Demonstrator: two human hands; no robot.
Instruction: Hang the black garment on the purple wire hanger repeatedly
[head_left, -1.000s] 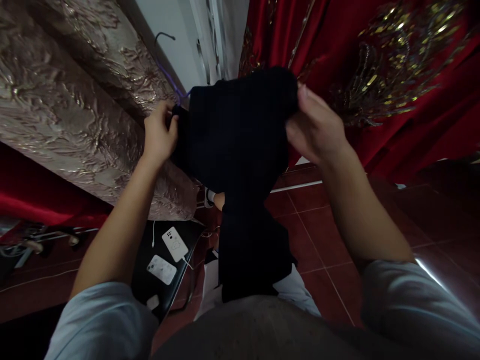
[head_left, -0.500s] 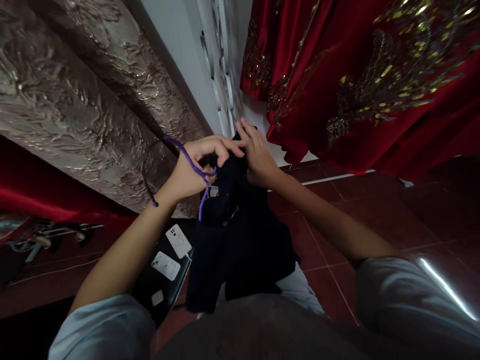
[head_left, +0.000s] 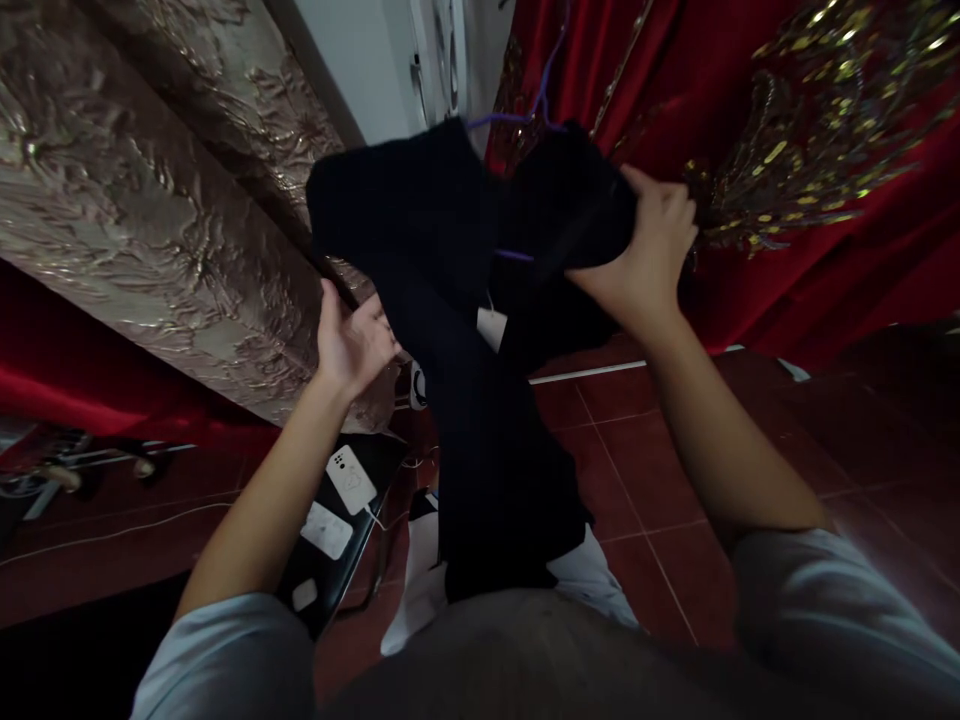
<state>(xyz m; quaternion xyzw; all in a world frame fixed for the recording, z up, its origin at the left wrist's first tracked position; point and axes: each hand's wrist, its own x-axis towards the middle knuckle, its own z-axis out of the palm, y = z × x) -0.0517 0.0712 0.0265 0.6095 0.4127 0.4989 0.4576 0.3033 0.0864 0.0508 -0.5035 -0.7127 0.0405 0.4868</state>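
Observation:
A dark navy garment (head_left: pixel 480 400) hangs down in front of me, its upper part spread to both sides. A purple hanger (head_left: pixel 541 105) sits in its neck opening, the hook pointing up against red cloth. From inside the neck area dangles a white tag (head_left: pixel 491 328). My right hand (head_left: pixel 649 255) grips the garment's right shoulder, thumb in front and fingers bent on the far side. My left hand (head_left: pixel 354 345) is open, palm up, beside the garment's left edge; its fingertips are at the cloth, and I cannot tell whether they touch it.
Red cloth with gold sequins (head_left: pixel 795 130) hangs at the right. A beige textured curtain (head_left: pixel 187 200) fills the left. A black table (head_left: pixel 330 590) at lower left holds a white phone (head_left: pixel 351 480), a second phone (head_left: pixel 328 530) and a small white case (head_left: pixel 304 595). The floor (head_left: pixel 637 470) is red tile.
The hanger has gone from around my left hand to the garment's neck. My hands have moved apart, the garment's top has spread wide, and the white tag has come into clear view.

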